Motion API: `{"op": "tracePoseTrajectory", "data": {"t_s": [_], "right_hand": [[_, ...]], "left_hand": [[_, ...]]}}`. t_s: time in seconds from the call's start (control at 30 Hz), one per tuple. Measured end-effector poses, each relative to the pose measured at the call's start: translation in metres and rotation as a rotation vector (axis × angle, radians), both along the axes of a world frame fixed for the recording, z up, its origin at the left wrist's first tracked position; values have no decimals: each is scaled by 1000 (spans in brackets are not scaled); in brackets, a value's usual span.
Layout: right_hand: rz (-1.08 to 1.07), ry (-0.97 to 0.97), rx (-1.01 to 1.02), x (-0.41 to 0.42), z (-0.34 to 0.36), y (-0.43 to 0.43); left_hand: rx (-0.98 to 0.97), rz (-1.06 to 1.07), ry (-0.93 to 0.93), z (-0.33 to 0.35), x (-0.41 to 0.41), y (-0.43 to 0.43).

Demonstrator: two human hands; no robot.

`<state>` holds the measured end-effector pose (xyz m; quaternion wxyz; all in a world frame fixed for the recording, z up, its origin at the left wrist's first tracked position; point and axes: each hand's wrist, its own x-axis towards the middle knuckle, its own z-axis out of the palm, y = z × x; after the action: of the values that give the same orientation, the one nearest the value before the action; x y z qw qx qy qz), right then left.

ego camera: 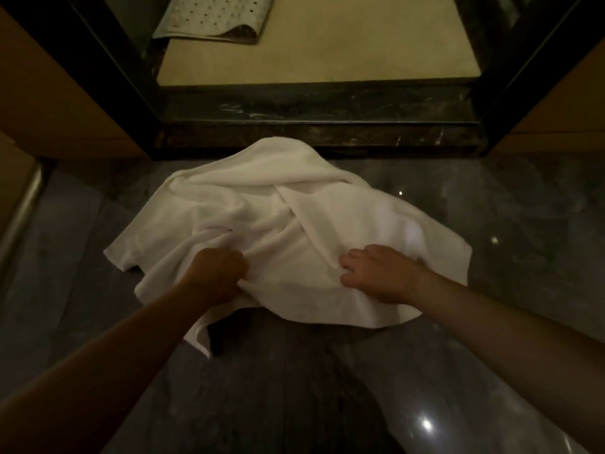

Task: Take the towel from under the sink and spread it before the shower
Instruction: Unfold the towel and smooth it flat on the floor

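A white towel lies rumpled and partly unfolded on the dark floor, its far edge touching the dark marble shower threshold. My left hand is closed into a fist around a bunch of the towel near its front middle. To the right of it, my right hand has its fingers curled into a fold of the same cloth. The towel's near left corner hangs folded under itself. Beyond the threshold is the pale shower floor.
A white perforated anti-slip mat lies at the back left of the shower floor. Black door frames stand on both sides of the opening, with tan walls outside them. A metal bar runs along the left wall. The glossy grey floor extends around the towel.
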<state>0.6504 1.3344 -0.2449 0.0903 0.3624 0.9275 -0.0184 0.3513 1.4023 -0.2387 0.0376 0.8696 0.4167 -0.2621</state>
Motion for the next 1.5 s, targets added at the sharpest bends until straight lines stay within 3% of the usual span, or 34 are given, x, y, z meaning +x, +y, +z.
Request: {"op": "tracePoseTrajectory", "data": {"t_s": [0.07, 0.33, 0.43, 0.57, 0.67, 0.73, 0.83, 1.0, 1.23, 1.4, 1.5], "right_hand": [[12, 4, -23, -4, -3, -6], [88, 64, 28, 1, 5, -5], [-61, 135, 49, 17, 18, 9], [-299, 166, 98, 55, 35, 34], [-595, 170, 88, 82, 32, 50], [-793, 174, 32, 95, 24, 58], [-890, 166, -110, 99, 15, 66], [-955, 165, -343, 83, 1, 70], [-908, 494, -403, 76, -30, 49], [-953, 543, -416, 70, -39, 52], [-1005, 610, -447, 64, -36, 56]], "left_hand": [[-54, -52, 150, 3, -1, 0], [-264, -141, 347, 22, 24, 19], [-218, -43, 195, 31, 42, 28], [-20, -35, -64, 36, 81, 40], [78, -33, -218, 35, 120, 51], [136, -31, -290, 34, 145, 58], [166, -46, -366, 33, 177, 67], [158, -84, -330, 31, 210, 75], [156, -33, -216, 12, 212, 76], [187, -135, -144, 6, 209, 72], [209, -113, -208, 7, 208, 76]]}}
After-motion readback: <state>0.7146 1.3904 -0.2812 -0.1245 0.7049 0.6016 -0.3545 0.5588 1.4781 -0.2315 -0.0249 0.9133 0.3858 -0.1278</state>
